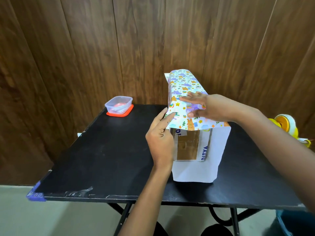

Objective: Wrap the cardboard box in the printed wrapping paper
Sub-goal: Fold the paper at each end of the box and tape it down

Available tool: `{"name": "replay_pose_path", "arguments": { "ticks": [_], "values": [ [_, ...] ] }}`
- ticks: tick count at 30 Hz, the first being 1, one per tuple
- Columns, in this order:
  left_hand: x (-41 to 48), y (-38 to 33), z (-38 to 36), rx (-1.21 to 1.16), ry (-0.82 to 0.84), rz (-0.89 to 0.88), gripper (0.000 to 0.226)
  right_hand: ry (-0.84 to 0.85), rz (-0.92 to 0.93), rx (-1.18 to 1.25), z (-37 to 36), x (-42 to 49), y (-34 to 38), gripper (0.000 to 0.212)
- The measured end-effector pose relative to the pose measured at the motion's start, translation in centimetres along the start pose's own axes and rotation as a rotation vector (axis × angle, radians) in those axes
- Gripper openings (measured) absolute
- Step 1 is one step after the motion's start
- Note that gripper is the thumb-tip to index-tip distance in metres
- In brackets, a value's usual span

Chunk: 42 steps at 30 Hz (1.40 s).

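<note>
Here the box [187,147] stands on the counter [102,159], its near end bare. Our right grip [209,108] lies flat, fingers straight, pinning the paper [184,82] on top so it cannot slide, while our left grip [160,138] pinches the paper's corner, likely to crease it down.

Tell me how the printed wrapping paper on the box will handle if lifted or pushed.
The colourful printed wrapping paper is probably floppy: it drapes over the tall brown cardboard box and bulges at the far end. Likely light and apt to slide, since the right hand presses it flat while the left hand pinches its edge.
</note>
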State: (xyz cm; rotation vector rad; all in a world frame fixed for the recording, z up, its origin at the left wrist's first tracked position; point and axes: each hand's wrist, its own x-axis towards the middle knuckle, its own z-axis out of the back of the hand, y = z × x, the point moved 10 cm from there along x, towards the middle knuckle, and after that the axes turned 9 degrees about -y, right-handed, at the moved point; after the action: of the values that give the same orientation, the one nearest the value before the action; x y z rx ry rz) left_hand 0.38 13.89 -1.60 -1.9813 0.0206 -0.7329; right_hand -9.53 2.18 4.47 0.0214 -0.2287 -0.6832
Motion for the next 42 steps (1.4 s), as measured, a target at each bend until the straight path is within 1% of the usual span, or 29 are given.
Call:
{"name": "replay_pose_path", "arguments": {
  "ticks": [5,8,11,13,15,17,20,24,26,28,29,31,32,34,35,37,39,41,42],
  "values": [
    [-0.6,-0.8,-1.0,0.158,0.141,-0.134,0.044,-0.104,-0.034,-0.078,1.0,-0.1,-0.6,0.062],
    [-1.0,-0.9,-1.1,0.180,0.200,-0.142,0.049,-0.127,-0.027,-0.031,1.2,-0.2,-0.9,0.059],
    [-1.0,-1.1,-0.5,0.205,0.171,-0.133,0.051,-0.141,-0.022,-0.018,1.3,-0.2,-1.1,0.057],
    [-0.8,-1.4,-0.4,0.227,0.147,-0.180,0.053,-0.149,-0.029,-0.030,1.3,-0.1,-1.1,0.058],
    [-0.9,-1.9,-0.9,0.249,0.157,-0.286,0.052,-0.159,-0.034,-0.018,1.3,-0.1,-1.1,0.057],
    [-1.7,-2.6,-1.4,0.293,0.163,-0.441,0.049,-0.166,-0.027,-0.004,1.2,-0.1,-1.1,0.056],
    [-2.6,-3.0,-2.1,0.414,0.157,-0.627,0.041,-0.167,-0.004,0.010,1.2,-0.2,-1.1,0.055],
    [-3.5,-4.7,-2.4,0.538,0.201,-0.761,0.039,-0.151,0.003,0.059,0.9,-0.1,-1.4,0.055],
    [-3.1,-6.3,-2.4,0.522,0.261,-0.731,0.044,-0.163,0.002,0.111,1.0,0.0,-1.5,0.055],
    [-1.1,-7.5,-3.9,0.559,0.393,-0.631,0.051,-0.184,-0.013,0.130,1.4,0.0,-1.6,0.054],
    [0.0,-7.2,-5.6,0.660,0.506,-0.593,0.052,-0.187,-0.028,0.118,1.5,0.0,-1.7,0.055],
    [1.9,-5.4,-9.3,0.990,0.765,-0.638,0.055,-0.190,-0.054,0.099,1.6,0.1,-1.9,0.056],
    [2.3,-4.5,-10.8,1.104,0.871,-0.666,0.058,-0.193,-0.070,0.115,1.6,-0.1,-2.1,0.057],
    [2.6,-2.7,-12.0,1.225,1.011,-0.621,0.060,-0.188,-0.083,0.187,1.4,-0.3,-2.5,0.058],
    [2.8,-2.2,-12.1,1.245,1.028,-0.593,0.060,-0.183,-0.081,0.235,1.4,-0.4,-2.6,0.057],
    [3.1,-1.9,-11.9,1.255,1.020,-0.595,0.057,-0.150,-0.074,0.378,1.5,-0.5,-3.0,0.056],
    [3.4,-2.0,-11.8,1.274,1.027,-0.611,0.057,-0.069,-0.096,0.447,1.3,-0.4,-3.7,0.059],
    [3.4,-2.2,-11.6,1.288,1.041,-0.598,0.063,0.025,-0.108,0.333,0.5,-0.3,-4.4,0.073],
    [3.3,-2.3,-11.7,1.297,1.044,-0.601,0.066,0.042,-0.109,0.252,0.3,-0.3,-4.8,0.079]
  ]
}}
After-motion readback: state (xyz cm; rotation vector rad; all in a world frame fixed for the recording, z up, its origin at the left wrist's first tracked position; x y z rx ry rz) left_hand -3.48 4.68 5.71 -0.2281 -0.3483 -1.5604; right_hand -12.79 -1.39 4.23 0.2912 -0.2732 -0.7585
